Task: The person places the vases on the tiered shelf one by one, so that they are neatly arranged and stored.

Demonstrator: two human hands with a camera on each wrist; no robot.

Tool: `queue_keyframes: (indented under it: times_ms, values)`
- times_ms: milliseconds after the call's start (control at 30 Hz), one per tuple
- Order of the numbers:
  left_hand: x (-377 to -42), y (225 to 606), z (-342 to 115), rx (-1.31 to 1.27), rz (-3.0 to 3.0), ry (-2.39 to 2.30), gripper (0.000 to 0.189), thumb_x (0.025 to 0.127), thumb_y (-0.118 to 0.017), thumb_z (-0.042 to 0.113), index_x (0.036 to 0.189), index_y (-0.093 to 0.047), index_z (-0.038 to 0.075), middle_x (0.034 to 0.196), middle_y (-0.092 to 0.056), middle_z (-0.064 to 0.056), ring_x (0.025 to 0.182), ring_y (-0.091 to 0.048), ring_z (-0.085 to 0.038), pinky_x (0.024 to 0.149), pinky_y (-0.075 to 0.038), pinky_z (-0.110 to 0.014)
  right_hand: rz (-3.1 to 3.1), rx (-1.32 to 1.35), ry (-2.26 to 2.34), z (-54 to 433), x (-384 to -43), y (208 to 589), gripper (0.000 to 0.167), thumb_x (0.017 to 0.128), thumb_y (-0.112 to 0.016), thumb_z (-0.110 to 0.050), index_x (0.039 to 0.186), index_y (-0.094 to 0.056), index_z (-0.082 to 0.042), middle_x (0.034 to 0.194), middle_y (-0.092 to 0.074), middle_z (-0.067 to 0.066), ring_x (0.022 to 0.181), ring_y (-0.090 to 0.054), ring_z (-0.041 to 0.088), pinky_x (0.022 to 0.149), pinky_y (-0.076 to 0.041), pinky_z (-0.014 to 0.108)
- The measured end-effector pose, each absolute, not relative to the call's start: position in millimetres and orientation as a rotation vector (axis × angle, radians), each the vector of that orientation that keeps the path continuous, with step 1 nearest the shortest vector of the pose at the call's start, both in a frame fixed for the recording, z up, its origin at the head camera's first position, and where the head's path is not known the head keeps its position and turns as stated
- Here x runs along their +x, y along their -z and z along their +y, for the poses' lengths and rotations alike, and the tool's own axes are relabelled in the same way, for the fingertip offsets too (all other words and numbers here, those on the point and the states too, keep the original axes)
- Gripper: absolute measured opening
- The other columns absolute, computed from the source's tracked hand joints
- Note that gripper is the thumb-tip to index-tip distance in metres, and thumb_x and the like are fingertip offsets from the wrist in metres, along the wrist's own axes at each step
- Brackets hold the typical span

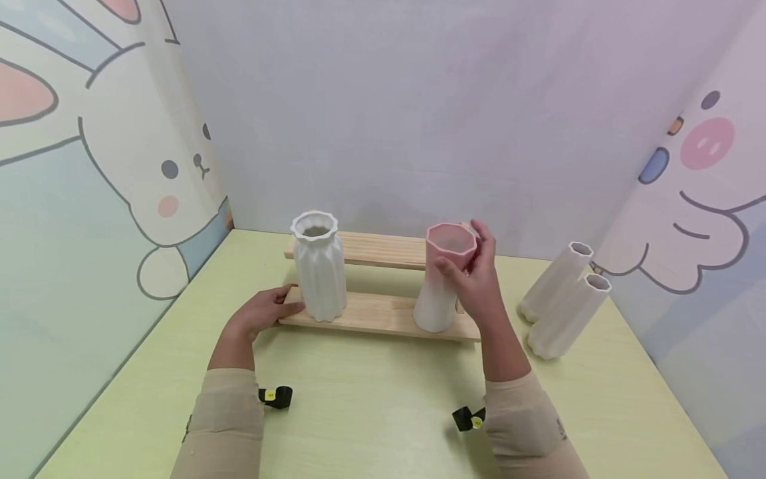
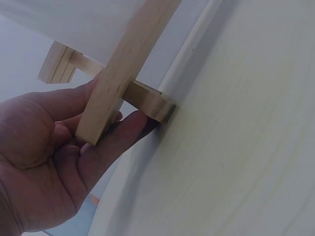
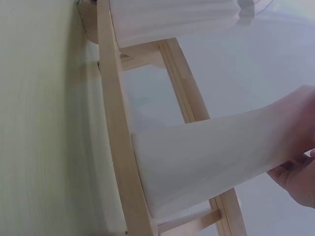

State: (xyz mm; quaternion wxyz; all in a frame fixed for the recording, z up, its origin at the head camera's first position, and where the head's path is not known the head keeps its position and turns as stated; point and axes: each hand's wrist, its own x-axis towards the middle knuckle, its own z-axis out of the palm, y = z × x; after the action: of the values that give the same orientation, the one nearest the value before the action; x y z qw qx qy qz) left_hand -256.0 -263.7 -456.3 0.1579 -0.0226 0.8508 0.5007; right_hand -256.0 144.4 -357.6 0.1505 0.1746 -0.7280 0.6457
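Note:
A two-tier wooden rack (image 1: 377,311) stands on the table. My left hand (image 1: 261,313) grips the left end of its lower shelf, thumb on top and fingers beneath, as the left wrist view shows. Next to that hand, a white fluted vase (image 1: 321,273) stands upright on the lower shelf. Toward the shelf's right end is a pink-and-white vase (image 1: 439,286), pink at the rim and white at the base. My right hand (image 1: 481,283) holds it near the top, thumb in front and fingers round the far side. In the right wrist view its base meets the shelf.
Two tall white vases, one behind (image 1: 556,283) and one in front (image 1: 568,319), lean on the table right of the rack. The rack's upper shelf (image 1: 383,249) runs behind the lower one. Cartoon-printed cloth walls enclose the table's back and sides.

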Motion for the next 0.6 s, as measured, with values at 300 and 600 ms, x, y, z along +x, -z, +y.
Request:
queue_keyframes:
  times_ms: [300, 600]
  values:
    - [-257, 456, -265, -0.056, 2.437, -1.418, 0.098, 0.087, -0.068, 0.055, 0.158, -0.017, 0.01, 0.16, -0.024, -0.022, 0.144, -0.031, -0.04, 0.11, -0.038, -0.054, -1.9, 0.577, -1.761, 160, -248, 342, 0.092, 0.083, -0.078, -0.041, 0.151, -0.021, -0.016, 0.148, -0.04, 0.013, 0.136, -0.043, 0.025, 0.118, -0.028, 0.044]
    - [-256, 456, -265, -0.051, 2.432, -1.414, 0.096, 0.088, -0.068, 0.054, 0.158, -0.018, 0.011, 0.159, -0.026, -0.022, 0.143, -0.032, -0.04, 0.11, -0.038, -0.054, -1.854, 0.55, -1.761, 166, -239, 333, 0.086, 0.085, -0.078, -0.03, 0.15, -0.024, -0.016, 0.147, -0.04, 0.012, 0.138, -0.041, 0.026, 0.119, -0.027, 0.045]
